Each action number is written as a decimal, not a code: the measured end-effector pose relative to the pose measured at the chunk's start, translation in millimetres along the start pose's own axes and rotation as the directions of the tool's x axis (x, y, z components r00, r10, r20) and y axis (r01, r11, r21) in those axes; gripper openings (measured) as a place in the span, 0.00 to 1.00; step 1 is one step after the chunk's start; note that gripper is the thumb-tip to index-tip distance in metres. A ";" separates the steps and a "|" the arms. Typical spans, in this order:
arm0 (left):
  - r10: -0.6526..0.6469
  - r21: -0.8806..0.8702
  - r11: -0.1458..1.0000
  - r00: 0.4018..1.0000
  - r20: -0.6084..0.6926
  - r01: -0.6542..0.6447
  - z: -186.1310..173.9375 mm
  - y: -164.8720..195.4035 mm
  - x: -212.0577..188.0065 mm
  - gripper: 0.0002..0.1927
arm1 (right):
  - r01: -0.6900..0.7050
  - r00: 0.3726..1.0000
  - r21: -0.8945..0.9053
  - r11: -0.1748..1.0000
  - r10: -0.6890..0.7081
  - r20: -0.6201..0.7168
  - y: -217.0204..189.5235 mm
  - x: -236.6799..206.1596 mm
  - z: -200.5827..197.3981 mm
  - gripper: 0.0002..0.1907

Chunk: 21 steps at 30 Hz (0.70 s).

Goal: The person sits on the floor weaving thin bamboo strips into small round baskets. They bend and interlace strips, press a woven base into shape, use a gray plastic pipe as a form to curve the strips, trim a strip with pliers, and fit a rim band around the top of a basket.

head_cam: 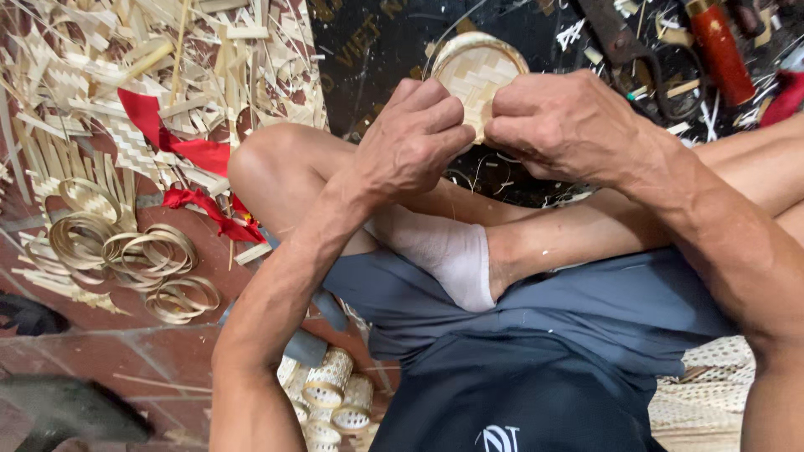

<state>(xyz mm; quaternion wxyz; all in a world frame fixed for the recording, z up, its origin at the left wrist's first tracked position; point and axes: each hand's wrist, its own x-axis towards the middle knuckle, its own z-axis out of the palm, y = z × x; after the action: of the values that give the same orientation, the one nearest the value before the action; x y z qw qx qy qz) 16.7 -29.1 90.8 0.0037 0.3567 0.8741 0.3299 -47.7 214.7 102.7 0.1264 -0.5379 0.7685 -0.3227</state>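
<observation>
Held piece: small round woven bamboo basket [476,74], raised above the crossed legs, its near edge hidden behind both hands.
Left hand [414,138]: fingers curled, pinching the basket's lower left rim.
Right hand [563,125]: clenched on the lower right rim, knuckles touching the left hand.
Floor, left: bamboo strips [100,67], coiled bamboo hoops [134,255], red ribbon [180,151].
Beyond the basket: pliers [624,46], red-handled tool [722,50].
By the hip: small woven cylinders [328,387].
</observation>
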 end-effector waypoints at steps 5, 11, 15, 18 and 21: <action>-0.031 0.078 0.996 0.999 -0.028 0.033 0.0 16.0 -1.0 0.07 | 0.038 0.999 -0.012 0.999 -0.039 -0.038 -0.7 -5.6 6.5 0.07; -0.034 0.218 0.975 0.999 -0.039 0.042 -5.6 34.2 1.5 0.07 | 0.110 0.982 -0.049 0.993 -0.116 -0.148 -1.7 -11.6 17.8 0.10; -0.053 0.163 0.984 0.989 -0.135 0.075 -3.3 39.5 -0.5 0.07 | 0.105 0.963 -0.086 0.991 -0.123 -0.241 -2.0 -15.9 25.0 0.11; -0.069 0.257 0.961 0.988 -0.138 0.103 4.0 42.4 -2.1 0.08 | 0.087 0.959 -0.107 0.990 -0.113 -0.261 -2.9 -17.5 31.4 0.13; -0.062 0.269 0.957 0.985 -0.163 0.105 9.0 43.6 -4.4 0.07 | 0.081 0.953 -0.126 0.989 -0.114 -0.281 -1.2 -17.5 36.7 0.14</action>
<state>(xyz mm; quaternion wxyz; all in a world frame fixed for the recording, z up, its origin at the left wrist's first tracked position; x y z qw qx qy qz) 49.2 -3.6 108.0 -0.0994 0.2901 0.9235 0.2303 -20.1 217.2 72.9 -0.0333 -0.5287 0.7683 -0.3592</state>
